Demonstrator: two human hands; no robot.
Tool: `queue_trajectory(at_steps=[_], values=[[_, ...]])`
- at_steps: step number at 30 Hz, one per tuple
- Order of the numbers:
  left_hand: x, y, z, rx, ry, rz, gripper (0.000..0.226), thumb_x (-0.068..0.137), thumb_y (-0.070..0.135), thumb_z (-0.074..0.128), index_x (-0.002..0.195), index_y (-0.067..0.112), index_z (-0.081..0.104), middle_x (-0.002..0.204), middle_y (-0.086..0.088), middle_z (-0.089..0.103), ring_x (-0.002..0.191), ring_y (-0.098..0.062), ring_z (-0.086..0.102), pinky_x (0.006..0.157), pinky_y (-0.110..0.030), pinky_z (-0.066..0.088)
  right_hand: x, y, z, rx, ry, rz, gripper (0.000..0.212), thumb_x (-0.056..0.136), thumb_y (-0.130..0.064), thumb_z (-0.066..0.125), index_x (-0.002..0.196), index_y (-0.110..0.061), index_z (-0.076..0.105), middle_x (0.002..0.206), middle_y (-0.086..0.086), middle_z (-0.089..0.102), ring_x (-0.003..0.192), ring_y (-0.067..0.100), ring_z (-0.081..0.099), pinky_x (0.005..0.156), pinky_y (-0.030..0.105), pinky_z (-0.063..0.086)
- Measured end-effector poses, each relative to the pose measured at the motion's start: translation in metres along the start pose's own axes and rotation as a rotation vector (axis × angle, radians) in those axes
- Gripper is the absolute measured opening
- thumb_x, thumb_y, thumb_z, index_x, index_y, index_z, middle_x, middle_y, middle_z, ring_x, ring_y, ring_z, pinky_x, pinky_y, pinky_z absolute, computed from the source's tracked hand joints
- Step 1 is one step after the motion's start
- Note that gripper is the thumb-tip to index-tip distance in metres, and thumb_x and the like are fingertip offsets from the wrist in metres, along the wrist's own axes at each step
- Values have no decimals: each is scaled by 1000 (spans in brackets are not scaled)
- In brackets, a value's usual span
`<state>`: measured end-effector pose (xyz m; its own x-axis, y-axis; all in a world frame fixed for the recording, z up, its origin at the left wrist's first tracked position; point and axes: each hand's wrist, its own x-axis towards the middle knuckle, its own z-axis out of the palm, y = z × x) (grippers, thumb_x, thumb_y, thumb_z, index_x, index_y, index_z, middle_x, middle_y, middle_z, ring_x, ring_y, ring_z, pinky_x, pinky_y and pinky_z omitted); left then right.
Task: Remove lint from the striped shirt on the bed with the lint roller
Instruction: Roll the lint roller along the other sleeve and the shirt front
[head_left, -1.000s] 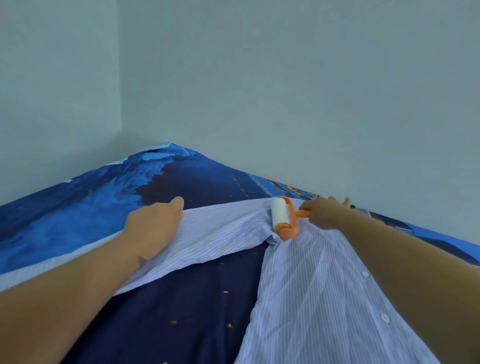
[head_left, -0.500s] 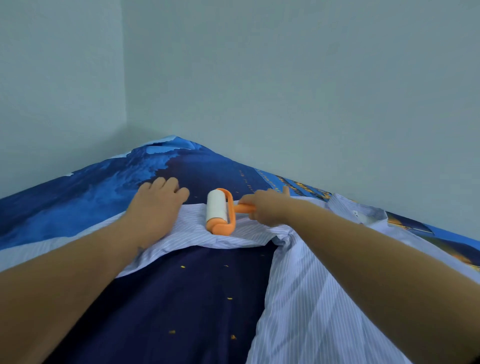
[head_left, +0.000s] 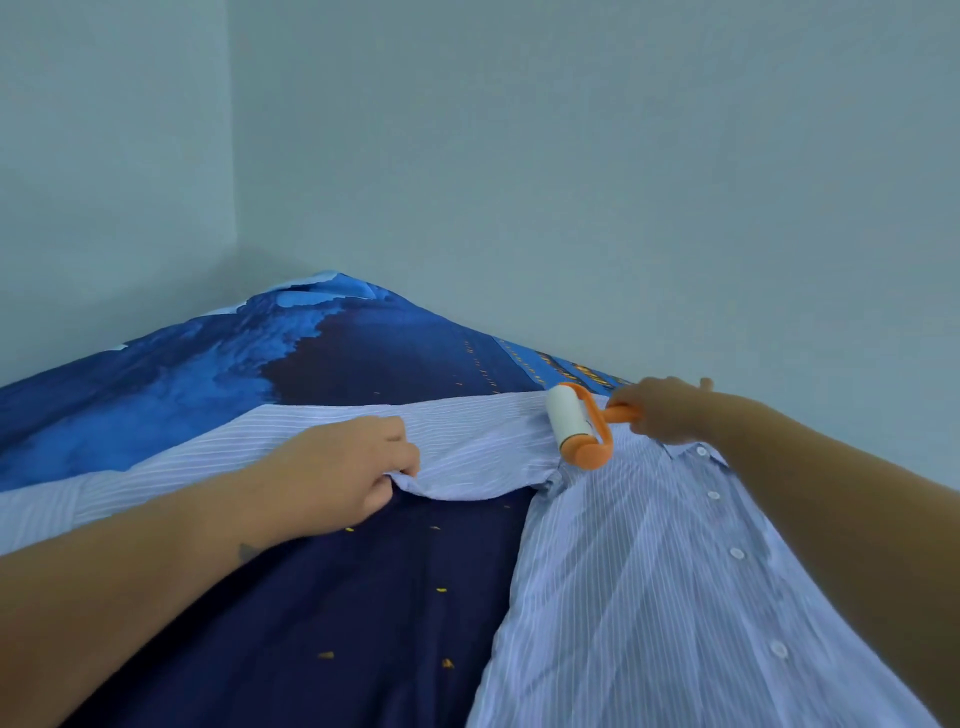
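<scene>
1. The striped shirt lies spread on the bed, its sleeve stretched out toward the left hand. The cloth looks thin, light and limp, so it will likely bunch under a rolling stroke unless held taut.
2. The left hand's fingers curl round the sleeve's lower edge, pinching a fold; this seems the right place to hold, just ahead of the roller's path.
3. The lint roller rests on the shoulder seam, beyond those fingers. It looks light and rigid, best held by its orange handle.
4. The right hand grips that handle, fingers closed round it.
5. Buttons run down the placket nearer the person than the right fingers; they could catch the sticky sheet.
6. The wall stands close behind the right hand, limiting strokes that way; the bed lies open toward the left fingers.
</scene>
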<state>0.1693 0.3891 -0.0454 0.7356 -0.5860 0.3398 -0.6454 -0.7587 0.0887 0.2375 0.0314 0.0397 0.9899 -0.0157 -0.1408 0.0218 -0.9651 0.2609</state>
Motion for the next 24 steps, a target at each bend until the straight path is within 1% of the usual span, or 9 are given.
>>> queue_trajectory(at_steps=[2, 5, 9, 12, 15, 17, 20, 22, 24], values=[[-1, -7, -4, -99, -23, -21, 22, 83, 20, 48, 93, 36, 60, 100, 18, 51, 82, 3, 45, 68, -17, 36, 0, -6, 3, -12, 6, 7, 38, 91, -16, 42, 109, -48, 53, 103, -7, 54, 101, 22, 46, 100, 61, 26], [-7, -14, -10, -308, -128, -54, 23, 78, 20, 52, 82, 42, 58, 97, 23, 53, 91, 7, 50, 79, -16, 39, -1, -18, 3, -51, -3, -4, 42, 91, -16, 40, 110, -51, 52, 103, -7, 51, 102, 21, 42, 100, 65, 21], [-10, -24, -9, -396, -296, -150, 10, 77, 45, 55, 82, 40, 62, 104, 26, 54, 98, 6, 53, 90, -21, 42, -1, -43, -2, -132, -19, -65, 44, 92, -15, 39, 116, -51, 49, 103, -8, 45, 116, 26, 42, 101, 67, 18], [-8, -34, -7, -349, -270, -286, 33, 88, 52, 48, 83, 23, 63, 102, 14, 55, 93, 2, 54, 90, -25, 43, -2, -74, -6, -140, 21, -140, 46, 92, -14, 39, 118, -51, 49, 110, -4, 48, 120, 28, 41, 102, 68, 16], [-9, -45, -5, -118, -145, -472, 17, 89, 39, 48, 86, 28, 62, 108, 8, 53, 100, -15, 55, 93, -38, 46, -2, -113, -8, -98, 53, -229, 48, 92, -11, 40, 121, -48, 49, 114, -1, 49, 121, 29, 41, 103, 72, 7], [-11, -53, -4, -9, -69, -628, 18, 88, 38, 51, 103, 31, 57, 118, 1, 51, 110, -24, 50, 95, -42, 44, -3, -141, -7, -62, 63, -296, 45, 93, -13, 40, 124, -45, 48, 118, 2, 50, 122, 31, 40, 104, 72, 4], [-7, -65, -2, -34, -83, -806, 52, 88, 52, 52, 131, 24, 44, 133, -6, 48, 121, -31, 45, 95, -45, 42, -3, -159, -9, 16, 75, -368, 39, 94, -18, 40, 124, -42, 47, 120, 3, 50, 123, 32, 39, 105, 71, 5], [-3, -72, 0, -87, -73, -827, 46, 90, 53, 49, 124, 21, 50, 127, -6, 54, 114, -29, 50, 93, -44, 45, -1, -146, -19, 104, 120, -335, 36, 92, -19, 40, 119, -42, 48, 111, 0, 50, 118, 29, 42, 104, 68, 10], [0, -75, 1, -172, -8, -785, 28, 93, 45, 47, 105, 21, 56, 112, -5, 62, 98, -25, 56, 86, -40, 47, 2, -117, -30, 154, 156, -240, 34, 89, -17, 40, 109, -43, 50, 100, -4, 49, 111, 27, 47, 102, 63, 16]])
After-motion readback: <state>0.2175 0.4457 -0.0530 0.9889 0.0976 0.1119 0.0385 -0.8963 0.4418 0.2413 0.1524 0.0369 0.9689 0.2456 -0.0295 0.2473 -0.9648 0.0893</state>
